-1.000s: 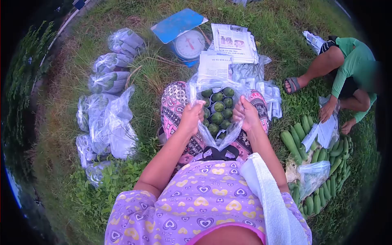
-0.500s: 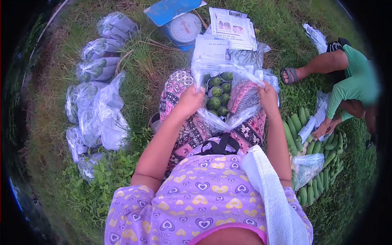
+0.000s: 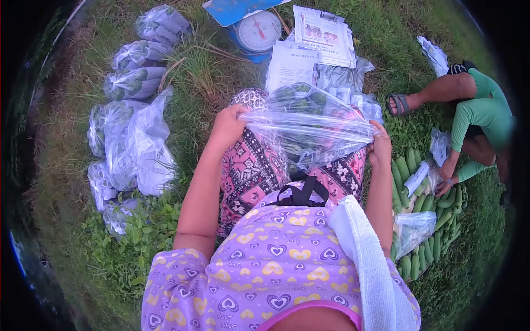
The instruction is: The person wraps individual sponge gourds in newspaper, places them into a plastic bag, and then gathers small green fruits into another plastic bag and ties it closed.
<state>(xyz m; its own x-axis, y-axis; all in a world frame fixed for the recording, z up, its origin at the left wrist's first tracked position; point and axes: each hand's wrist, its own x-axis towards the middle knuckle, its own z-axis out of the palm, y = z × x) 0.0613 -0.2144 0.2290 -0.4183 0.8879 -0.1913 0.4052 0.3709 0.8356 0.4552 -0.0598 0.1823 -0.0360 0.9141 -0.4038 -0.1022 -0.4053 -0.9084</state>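
A clear plastic bag [image 3: 309, 129] lies across my lap, its mouth pulled taut into a narrow band. My left hand [image 3: 229, 126] is closed on the left end of that band. At its right end my right hand [image 3: 380, 144] grips the plastic too. Green rounded vegetables [image 3: 298, 99] show through the film, blurred by its folds. Beyond my knees, printed paper sheets [image 3: 291, 65] lie close to the bag.
Filled plastic bags [image 3: 132, 83] line the grass at left. A dial scale [image 3: 258, 32] and blue board [image 3: 243, 8] are at the top. At right, a co-worker in green sleeves [image 3: 469, 124] reaches toward long green vegetables [image 3: 428, 204].
The bag's mouth was held wide open and is now stretched flat. My hands have moved apart, covering the vegetables with film. The co-worker's hands have shifted slightly.
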